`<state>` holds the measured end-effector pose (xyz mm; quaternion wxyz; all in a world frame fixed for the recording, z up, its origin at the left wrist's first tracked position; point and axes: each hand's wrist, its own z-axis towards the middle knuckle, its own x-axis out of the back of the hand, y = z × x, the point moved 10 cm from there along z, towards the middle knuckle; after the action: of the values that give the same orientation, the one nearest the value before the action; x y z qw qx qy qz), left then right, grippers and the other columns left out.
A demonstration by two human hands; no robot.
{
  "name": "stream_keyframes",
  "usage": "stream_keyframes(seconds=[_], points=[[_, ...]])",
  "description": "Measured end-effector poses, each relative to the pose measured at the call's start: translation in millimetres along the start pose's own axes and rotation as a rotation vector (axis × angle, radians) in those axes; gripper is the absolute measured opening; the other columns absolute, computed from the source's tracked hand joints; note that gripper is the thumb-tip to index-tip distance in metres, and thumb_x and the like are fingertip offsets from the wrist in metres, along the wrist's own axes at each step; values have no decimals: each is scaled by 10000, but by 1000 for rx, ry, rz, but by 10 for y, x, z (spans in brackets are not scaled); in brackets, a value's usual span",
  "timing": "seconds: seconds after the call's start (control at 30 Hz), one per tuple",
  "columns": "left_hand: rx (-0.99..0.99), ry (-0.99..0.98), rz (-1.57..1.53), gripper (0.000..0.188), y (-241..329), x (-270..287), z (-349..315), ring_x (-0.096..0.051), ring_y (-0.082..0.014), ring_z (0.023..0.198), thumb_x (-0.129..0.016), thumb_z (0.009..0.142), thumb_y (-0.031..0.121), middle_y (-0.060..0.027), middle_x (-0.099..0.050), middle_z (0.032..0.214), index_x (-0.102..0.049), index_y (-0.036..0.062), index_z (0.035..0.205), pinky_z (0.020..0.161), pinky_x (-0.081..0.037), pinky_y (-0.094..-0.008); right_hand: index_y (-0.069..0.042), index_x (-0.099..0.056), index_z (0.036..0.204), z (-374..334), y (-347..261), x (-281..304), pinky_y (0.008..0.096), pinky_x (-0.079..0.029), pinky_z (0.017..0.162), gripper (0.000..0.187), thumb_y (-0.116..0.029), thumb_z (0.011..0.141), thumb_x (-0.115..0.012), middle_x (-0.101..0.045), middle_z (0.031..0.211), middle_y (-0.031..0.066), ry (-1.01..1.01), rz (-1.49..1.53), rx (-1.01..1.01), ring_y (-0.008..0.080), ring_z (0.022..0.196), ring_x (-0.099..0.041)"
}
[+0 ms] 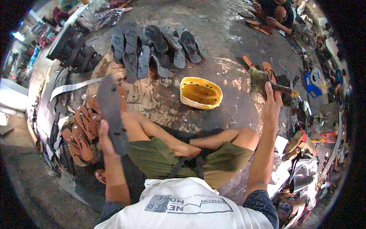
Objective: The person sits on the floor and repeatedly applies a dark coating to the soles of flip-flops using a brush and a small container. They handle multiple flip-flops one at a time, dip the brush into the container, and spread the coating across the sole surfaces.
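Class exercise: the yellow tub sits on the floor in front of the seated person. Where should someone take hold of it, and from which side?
Probably grip the yellow tub by its near rim, coming from above on the person's side. It sits upright and open-topped, its rim is exposed all round, and nothing touches it.

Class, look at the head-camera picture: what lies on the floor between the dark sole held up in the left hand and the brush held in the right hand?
In the head view, a yellow bowl sits on the stained floor between the dark sole and the brush.
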<state>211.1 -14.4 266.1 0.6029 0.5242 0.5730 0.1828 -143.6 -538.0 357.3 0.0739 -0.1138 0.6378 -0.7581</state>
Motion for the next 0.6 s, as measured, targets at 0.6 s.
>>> stream_keyframes(seconds=[0.6], points=[[96,-447,-25,691,-993,-1431,-511,-589,-321,1248,-437,1064,468,-169,-481,1491,-230,86,1602,1054,-491,-461,-5,-645,1130,-915,-797,-1830,331,-508,848,329,-253,945,-755,-685,954,101,-231,35,174,153,906,-635]])
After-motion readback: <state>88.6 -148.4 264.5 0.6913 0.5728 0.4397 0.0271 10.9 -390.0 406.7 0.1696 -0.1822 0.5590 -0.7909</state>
